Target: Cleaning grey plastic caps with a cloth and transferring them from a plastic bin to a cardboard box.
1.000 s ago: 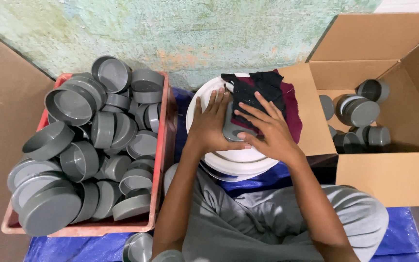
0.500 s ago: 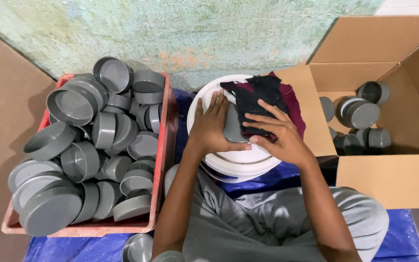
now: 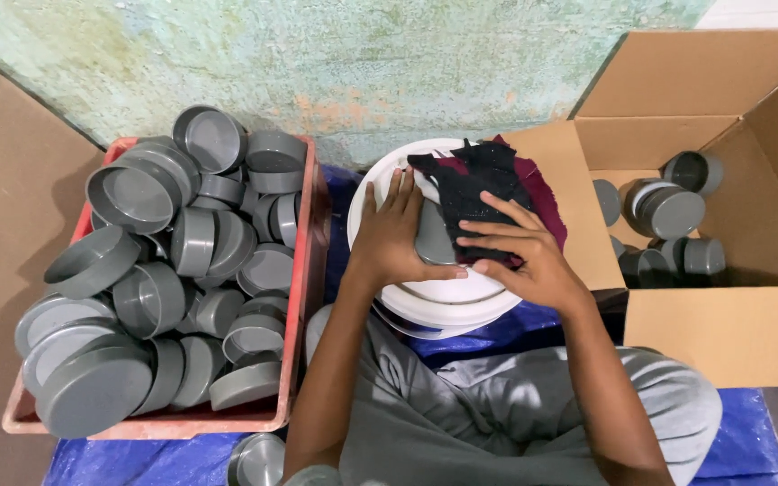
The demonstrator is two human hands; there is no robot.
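Note:
My left hand [image 3: 393, 236] holds a grey round cap [image 3: 434, 236] against the top of an upturned white bucket [image 3: 443, 301]. My right hand [image 3: 524, 252] presses a black and maroon cloth [image 3: 488, 193] onto the cap's right side. Both hands sit over the bucket between my knees. Most of the cap is hidden by the fingers and the cloth.
A red crate [image 3: 303, 261] piled with several grey caps [image 3: 150, 270] stands at the left. An open cardboard box [image 3: 722, 333] at the right holds several grey caps [image 3: 668, 211]. A blue sheet [image 3: 749, 441] lies on the floor. One more cap [image 3: 258, 459] lies near my left knee.
The cap has turned a little in my left hand. My right hand has slid the cloth down and to the right over it.

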